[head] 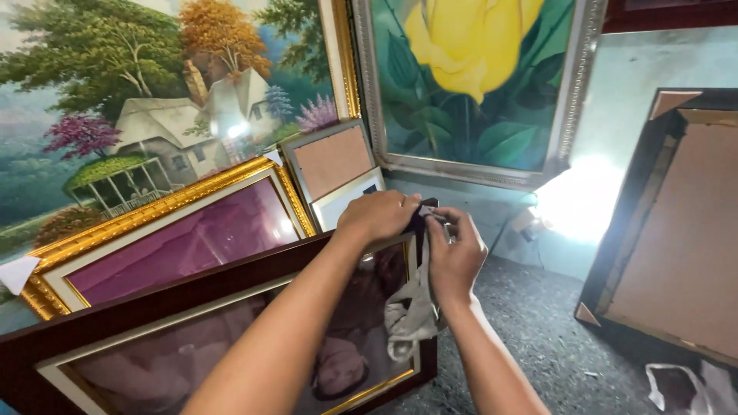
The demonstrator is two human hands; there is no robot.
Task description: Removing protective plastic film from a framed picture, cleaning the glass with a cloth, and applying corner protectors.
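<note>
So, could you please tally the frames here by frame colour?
Gold frames: 2, landscape painting and glazed picture
Silver frames: 2, rose painting and small frame
Dark frames: 2, held frame and reversed frame
Total: 6

There is a single view, from a camera worn on the person's head. It looks down and forward along both forearms, which enter from the bottom edge and meet near the middle, where the left hand [379, 215] and right hand [455, 257] sit close to the lens. The camera faces a wall stacked with pictures: a dark wooden frame [154, 303] leans nearest, filling the lower left, with a gold frame [165, 201] behind it. The grey floor [538, 323] shows at lower right, so the viewpoint is low and near. No second view shares the scene.
</note>
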